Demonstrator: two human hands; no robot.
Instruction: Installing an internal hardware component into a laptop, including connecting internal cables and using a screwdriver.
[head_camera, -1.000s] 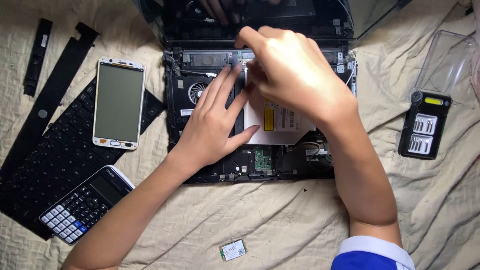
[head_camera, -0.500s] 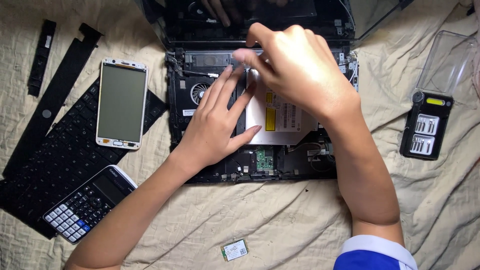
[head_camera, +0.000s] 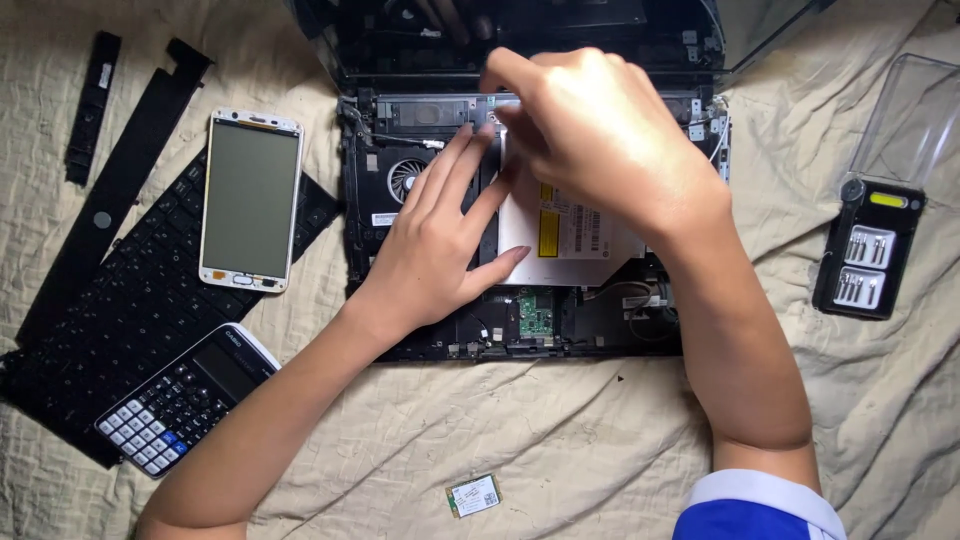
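Beige cloth covers the whole frame. Far left: two black trim strips (head_camera: 120, 150), detached keyboard (head_camera: 120, 330) with a phone (head_camera: 250, 200) and calculator (head_camera: 185, 400) lying on it. Centre: opened laptop base (head_camera: 400, 220). Left hand (head_camera: 440, 245) flat, fingers spread, pressing the optical drive (head_camera: 575, 235). Right hand (head_camera: 590, 135) curled above the drive's top edge; can't tell what it grips. Small card (head_camera: 473, 495) bottom centre. Bit case (head_camera: 868, 250) at right.

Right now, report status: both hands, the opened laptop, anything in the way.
Left hand flat on opened laptop, fingers spread beside silver optical drive. Right hand bunched over drive's top edge, grip hidden. Phone, calculator, bit case lie apart.
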